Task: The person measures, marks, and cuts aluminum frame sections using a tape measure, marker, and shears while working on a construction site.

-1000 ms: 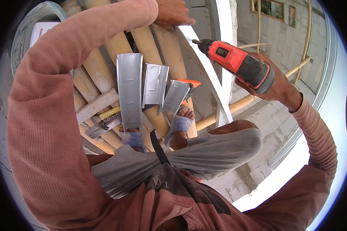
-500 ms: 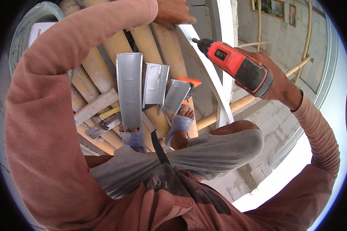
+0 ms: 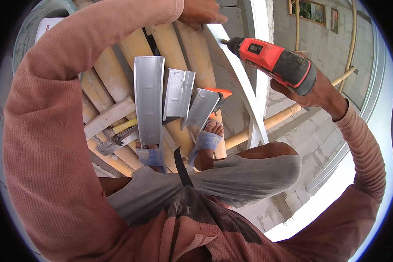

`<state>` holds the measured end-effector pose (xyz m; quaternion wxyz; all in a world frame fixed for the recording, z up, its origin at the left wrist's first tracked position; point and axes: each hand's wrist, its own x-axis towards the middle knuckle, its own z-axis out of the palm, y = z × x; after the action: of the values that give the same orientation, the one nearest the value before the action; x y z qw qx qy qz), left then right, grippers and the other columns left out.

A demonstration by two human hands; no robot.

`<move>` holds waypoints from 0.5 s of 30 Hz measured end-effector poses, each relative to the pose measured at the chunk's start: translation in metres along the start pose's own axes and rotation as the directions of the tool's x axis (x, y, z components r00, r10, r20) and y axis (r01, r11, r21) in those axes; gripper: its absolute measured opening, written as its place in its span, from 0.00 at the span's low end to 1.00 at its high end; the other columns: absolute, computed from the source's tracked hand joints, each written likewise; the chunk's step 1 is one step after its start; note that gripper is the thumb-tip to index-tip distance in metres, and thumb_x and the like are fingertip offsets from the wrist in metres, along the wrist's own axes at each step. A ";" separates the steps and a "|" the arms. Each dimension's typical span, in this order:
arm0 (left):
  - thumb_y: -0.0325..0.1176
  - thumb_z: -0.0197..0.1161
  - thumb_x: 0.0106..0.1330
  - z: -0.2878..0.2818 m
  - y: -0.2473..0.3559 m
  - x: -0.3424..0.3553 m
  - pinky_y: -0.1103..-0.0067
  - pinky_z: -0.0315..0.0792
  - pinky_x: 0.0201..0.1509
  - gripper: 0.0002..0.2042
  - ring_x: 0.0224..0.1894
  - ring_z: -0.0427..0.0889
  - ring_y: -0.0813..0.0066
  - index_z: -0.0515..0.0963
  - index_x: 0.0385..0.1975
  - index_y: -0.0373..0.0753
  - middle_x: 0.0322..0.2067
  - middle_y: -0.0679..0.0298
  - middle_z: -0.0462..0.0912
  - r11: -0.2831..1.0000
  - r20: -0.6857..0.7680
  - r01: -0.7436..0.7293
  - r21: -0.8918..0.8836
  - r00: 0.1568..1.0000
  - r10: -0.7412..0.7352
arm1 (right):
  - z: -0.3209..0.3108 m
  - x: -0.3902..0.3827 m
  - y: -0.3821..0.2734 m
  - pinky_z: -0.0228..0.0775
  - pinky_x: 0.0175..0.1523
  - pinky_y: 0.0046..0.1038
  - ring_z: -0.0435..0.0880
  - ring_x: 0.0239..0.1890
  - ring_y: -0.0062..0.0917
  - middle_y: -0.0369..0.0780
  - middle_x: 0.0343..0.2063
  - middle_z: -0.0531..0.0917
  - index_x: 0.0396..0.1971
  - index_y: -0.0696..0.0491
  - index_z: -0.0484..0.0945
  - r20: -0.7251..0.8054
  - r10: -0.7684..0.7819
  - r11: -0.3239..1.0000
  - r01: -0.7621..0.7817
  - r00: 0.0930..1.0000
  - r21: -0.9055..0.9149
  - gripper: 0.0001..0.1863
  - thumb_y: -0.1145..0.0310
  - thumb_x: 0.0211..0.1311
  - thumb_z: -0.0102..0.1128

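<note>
My left hand (image 3: 201, 13) grips the upper end of a long white metal profile (image 3: 244, 89), its fingers curled at the end. My right hand (image 3: 318, 94) is closed on a red-and-black cordless drill (image 3: 279, 63), whose bit points left and meets or nearly meets the profile near that end; exact contact is unclear. Three short silver channel pieces (image 3: 149, 100) lie side by side above my sandalled feet. A hammer with a yellow handle (image 3: 124, 126) and a toothed metal strip lie beside them, and an orange tool (image 3: 220, 92) is partly hidden behind the right-hand piece.
I squat on bamboo poles (image 3: 118, 70), with a wooden batten (image 3: 109, 118) across them. A bucket (image 3: 26, 37) holding a white item is at the upper left. A white upright (image 3: 263, 52) runs behind the profile. A grey block wall with a window (image 3: 312, 13) and bamboo scaffolding (image 3: 349, 39) are right.
My right hand and the drill have shifted slightly right and upward, the drill body tilting. My left hand and the profile's upper end have moved a little right.
</note>
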<state>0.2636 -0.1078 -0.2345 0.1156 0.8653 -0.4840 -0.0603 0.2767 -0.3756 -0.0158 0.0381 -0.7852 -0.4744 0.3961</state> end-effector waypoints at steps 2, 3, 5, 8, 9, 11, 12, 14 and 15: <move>0.44 0.74 0.53 0.002 0.003 0.000 0.58 0.78 0.36 0.21 0.33 0.87 0.51 0.80 0.45 0.47 0.26 0.58 0.86 1.000 -0.012 -0.010 0.016 1.000 0.010 | 0.001 0.002 -0.002 0.73 0.58 0.41 0.81 0.49 0.47 0.50 0.48 0.84 0.60 0.55 0.75 0.076 0.026 1.000 -0.027 0.997 0.004 0.30 0.61 0.58 0.71; 0.45 0.74 0.53 -0.002 0.003 0.000 0.58 0.78 0.36 0.21 0.33 0.87 0.51 0.80 0.46 0.47 0.26 0.58 0.86 1.000 0.007 0.004 0.011 1.000 -0.004 | 0.000 0.009 -0.010 0.74 0.57 0.40 0.81 0.49 0.48 0.51 0.50 0.83 0.60 0.55 0.75 0.071 -0.017 1.000 0.016 0.997 0.021 0.31 0.62 0.57 0.71; 0.45 0.74 0.52 -0.004 0.007 -0.002 0.58 0.78 0.36 0.22 0.33 0.87 0.50 0.79 0.47 0.47 0.26 0.58 0.86 1.000 0.027 0.016 0.010 0.999 -0.016 | -0.007 0.017 -0.022 0.74 0.57 0.40 0.81 0.50 0.48 0.52 0.52 0.83 0.61 0.55 0.75 0.062 -0.060 0.998 0.058 0.996 0.037 0.32 0.63 0.57 0.71; 0.46 0.74 0.52 -0.008 0.002 -0.008 0.57 0.78 0.35 0.23 0.33 0.87 0.50 0.78 0.47 0.47 0.26 0.59 0.86 0.999 0.002 0.035 0.018 0.999 -0.035 | -0.025 0.032 -0.028 0.76 0.54 0.38 0.82 0.49 0.49 0.53 0.50 0.84 0.61 0.56 0.75 0.245 0.023 0.997 -0.042 0.969 0.071 0.31 0.63 0.56 0.70; 0.46 0.75 0.52 -0.002 0.001 -0.006 0.57 0.77 0.35 0.25 0.33 0.87 0.50 0.77 0.49 0.47 0.26 0.58 0.86 0.999 0.007 0.032 0.029 0.999 -0.032 | -0.029 0.036 -0.028 0.75 0.56 0.39 0.82 0.49 0.48 0.51 0.50 0.83 0.61 0.56 0.75 0.293 0.035 0.998 -0.047 0.955 0.033 0.33 0.62 0.56 0.72; 0.45 0.71 0.54 0.014 0.000 0.002 0.59 0.77 0.35 0.19 0.32 0.87 0.51 0.82 0.44 0.45 0.26 0.56 0.87 0.999 -0.144 0.003 0.042 0.990 0.003 | -0.034 0.033 -0.018 0.74 0.58 0.39 0.82 0.50 0.46 0.48 0.51 0.83 0.60 0.56 0.76 0.308 0.033 0.997 -0.010 0.951 -0.074 0.35 0.58 0.54 0.76; 0.45 0.71 0.54 0.009 0.005 0.005 0.59 0.77 0.35 0.19 0.32 0.87 0.51 0.82 0.44 0.45 0.26 0.56 0.87 0.998 -0.145 0.013 0.067 0.989 -0.003 | -0.034 0.034 -0.017 0.74 0.58 0.38 0.82 0.50 0.44 0.47 0.51 0.83 0.60 0.55 0.76 0.274 -0.006 0.990 0.044 0.962 -0.134 0.35 0.56 0.53 0.78; 0.43 0.79 0.53 -0.001 0.016 0.006 0.62 0.79 0.39 0.26 0.38 0.87 0.55 0.73 0.48 0.44 0.31 0.61 0.86 0.983 0.140 0.175 0.064 0.973 -0.182 | -0.041 0.031 -0.029 0.74 0.60 0.38 0.81 0.52 0.39 0.45 0.52 0.82 0.59 0.55 0.77 0.290 0.348 0.931 -0.293 0.892 -0.217 0.35 0.58 0.52 0.80; 0.44 0.78 0.52 -0.002 0.018 0.007 0.61 0.79 0.39 0.28 0.38 0.87 0.53 0.73 0.50 0.43 0.34 0.61 0.86 0.985 0.127 0.156 0.067 0.978 -0.163 | -0.036 0.012 -0.022 0.74 0.53 0.39 0.82 0.44 0.42 0.46 0.43 0.83 0.51 0.57 0.78 0.182 0.144 0.987 -0.127 0.973 -0.100 0.28 0.60 0.53 0.77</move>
<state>0.2528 -0.1224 -0.2281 0.0536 0.8984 -0.4210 -0.1130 0.2880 -0.3429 0.0115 -0.0686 -0.7757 -0.4379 0.4493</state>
